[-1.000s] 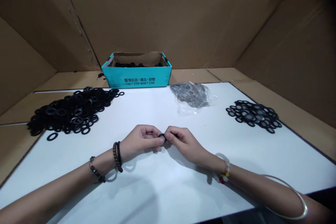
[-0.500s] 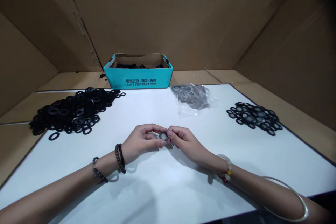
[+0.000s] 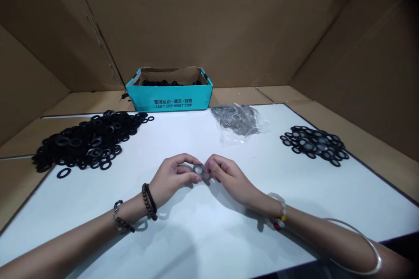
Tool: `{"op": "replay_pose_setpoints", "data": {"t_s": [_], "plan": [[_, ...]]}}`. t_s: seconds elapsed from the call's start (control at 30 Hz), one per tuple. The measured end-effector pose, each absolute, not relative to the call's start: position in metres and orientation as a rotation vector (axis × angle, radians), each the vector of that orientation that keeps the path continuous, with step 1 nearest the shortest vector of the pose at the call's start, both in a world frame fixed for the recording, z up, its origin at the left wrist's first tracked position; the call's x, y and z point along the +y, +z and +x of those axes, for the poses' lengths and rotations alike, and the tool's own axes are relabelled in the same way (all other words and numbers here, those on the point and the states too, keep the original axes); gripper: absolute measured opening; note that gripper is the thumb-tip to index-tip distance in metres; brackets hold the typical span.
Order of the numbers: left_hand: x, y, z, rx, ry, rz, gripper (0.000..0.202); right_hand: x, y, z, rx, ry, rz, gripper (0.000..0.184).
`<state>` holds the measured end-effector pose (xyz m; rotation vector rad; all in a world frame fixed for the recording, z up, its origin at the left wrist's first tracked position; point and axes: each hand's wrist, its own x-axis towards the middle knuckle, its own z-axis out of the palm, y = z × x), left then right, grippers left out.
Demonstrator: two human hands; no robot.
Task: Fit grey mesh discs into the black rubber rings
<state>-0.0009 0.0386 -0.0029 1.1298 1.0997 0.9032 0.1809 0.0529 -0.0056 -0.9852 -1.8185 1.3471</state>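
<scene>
L hand [image 3: 173, 175] pinches 1 ring [image 3: 194, 168] by its rim, above table [image 3: 225, 231] mid; R hand [image 3: 231, 176] apparently pinches grey disc [image 3: 206, 175] beside it. Best: ring steady, disc flat, light grip.

The left arm [image 3: 81, 246] wears two beaded strands [image 3: 146, 204], one brown, one black, and a dark beaded bracelet [image 3: 125, 225] farther up; the right arm [image 3: 307, 224], a clear beaded bracelet [image 3: 283, 205] with yellow and red beads [image 3: 283, 217] and a thin pale bangle [image 3: 378, 256].

Box [image 3: 140, 101], Chinese lettering [image 3: 173, 101], "CAN'T STOP WON'T STOP"
</scene>
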Motion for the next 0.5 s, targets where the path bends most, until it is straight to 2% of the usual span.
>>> {"op": "replay_pose_setpoints", "data": {"t_s": [0.07,0.1,0.2,0.3,0.43,0.5], "plan": [[0.039,-0.002,-0.001,1.105,0.909,1.065,0.023,0.053,-0.005,0.183,-1.915,1.168,-0.935,0.020],[0.039,-0.001,0.000,1.097,0.910,1.051,0.023,0.053,-0.004,0.184,-2.007,1.043,-0.879,0.020],[0.040,-0.002,0.000,1.054,0.901,1.065,0.021,0.055,-0.002,0.187,-2.319,0.604,-0.665,0.035],[0.040,-0.007,0.000,1.018,0.879,1.075,0.022,0.057,-0.001,0.187,-2.415,0.287,-0.586,0.041],[0.044,-0.018,-0.001,0.919,0.940,1.037,0.039,0.057,-0.006,0.183,-2.341,0.141,-0.609,0.036],[0.049,-0.026,-0.001,0.872,1.012,1.046,0.056,0.061,-0.012,0.178,-2.290,0.092,-0.644,0.023]]}}
